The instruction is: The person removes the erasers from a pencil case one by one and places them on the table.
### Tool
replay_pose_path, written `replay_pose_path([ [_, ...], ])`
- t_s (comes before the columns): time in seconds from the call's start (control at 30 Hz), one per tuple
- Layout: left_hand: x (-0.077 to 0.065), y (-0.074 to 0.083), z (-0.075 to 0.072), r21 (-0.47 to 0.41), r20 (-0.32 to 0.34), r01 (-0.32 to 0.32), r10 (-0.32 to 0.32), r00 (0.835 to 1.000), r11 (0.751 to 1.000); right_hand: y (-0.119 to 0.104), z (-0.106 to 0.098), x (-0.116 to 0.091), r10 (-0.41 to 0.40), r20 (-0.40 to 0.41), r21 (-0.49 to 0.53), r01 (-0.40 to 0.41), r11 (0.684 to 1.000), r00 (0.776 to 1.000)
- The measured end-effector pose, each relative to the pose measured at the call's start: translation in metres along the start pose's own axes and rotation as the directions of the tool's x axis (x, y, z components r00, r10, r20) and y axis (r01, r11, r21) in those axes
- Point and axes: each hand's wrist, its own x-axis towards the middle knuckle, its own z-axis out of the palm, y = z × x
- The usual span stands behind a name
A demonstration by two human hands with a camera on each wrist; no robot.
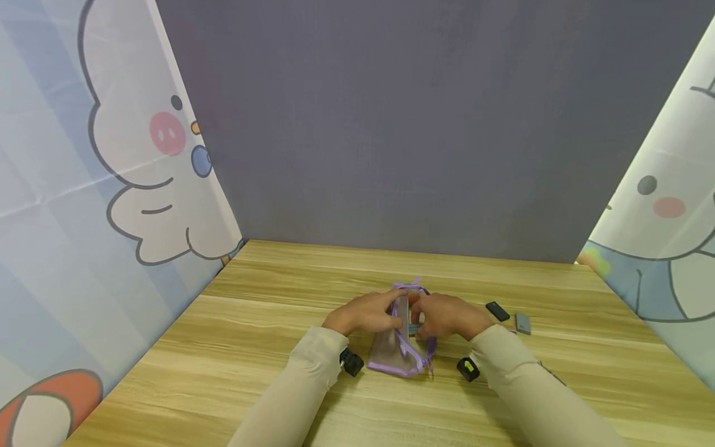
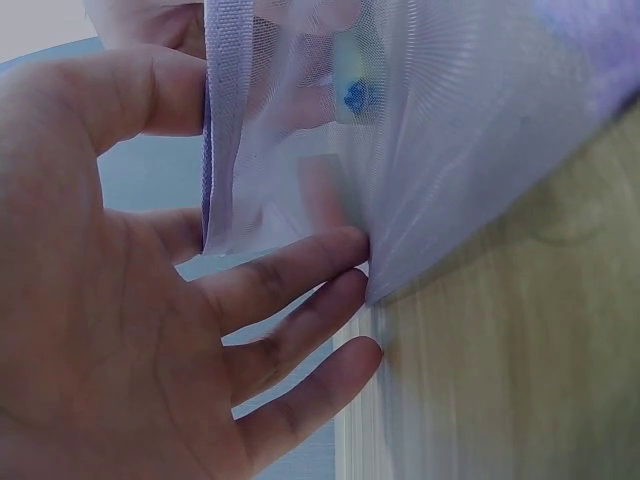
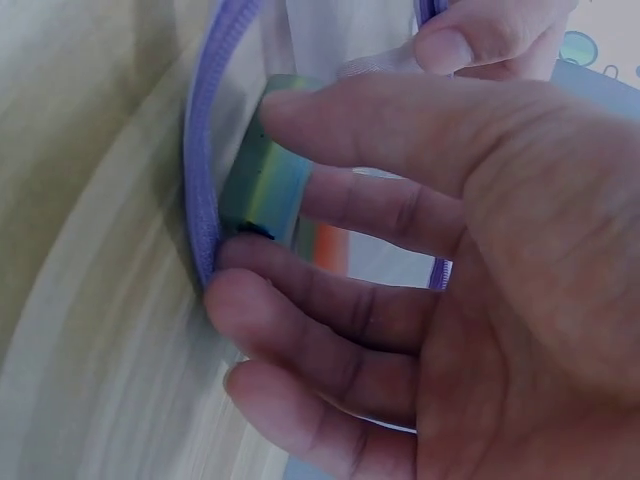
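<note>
A mesh pouch (image 1: 385, 354) with purple edging lies on the table between the two hands, its mouth held open. My left hand (image 1: 365, 312) pinches the purple-trimmed rim (image 2: 228, 120) between thumb and index finger. Its other fingers are spread against the outside of the mesh. Inside the pouch's mouth, my right hand (image 1: 447, 315) holds a small green, yellow and blue block (image 3: 265, 180) between thumb and fingers. An orange piece (image 3: 330, 248) shows just behind that block; what it belongs to cannot be made out.
Right of the pouch, a small black rectangular item (image 1: 497, 311) and a grey one (image 1: 522, 323) lie on the wooden table (image 1: 268, 292). Small black devices sit by the left wrist (image 1: 350, 361) and right wrist (image 1: 468, 369). A dark grey panel (image 1: 391, 136) stands behind.
</note>
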Motion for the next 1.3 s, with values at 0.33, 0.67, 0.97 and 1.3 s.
replay_pose_path([
  [0.33,-0.001,0.001,-0.002,0.002,0.006,-0.009,0.008,1.000,1.000,0.002,0.003,-0.001,0.010,-0.030,0.011,-0.010,1.000,1.000],
  [0.67,-0.001,0.001,-0.001,-0.005,0.001,0.006,-0.006,1.000,1.000,0.001,0.005,-0.002,0.029,-0.057,-0.026,-0.031,0.999,0.998],
  [0.97,0.000,0.001,0.000,-0.003,-0.009,-0.013,0.013,1.000,1.000,-0.001,0.005,-0.006,0.041,-0.077,-0.021,-0.043,0.999,0.996],
  [1.3,-0.001,0.002,-0.001,0.001,-0.009,-0.024,0.024,1.000,1.000,0.001,0.007,-0.010,0.111,-0.080,0.029,-0.109,0.994,0.991],
])
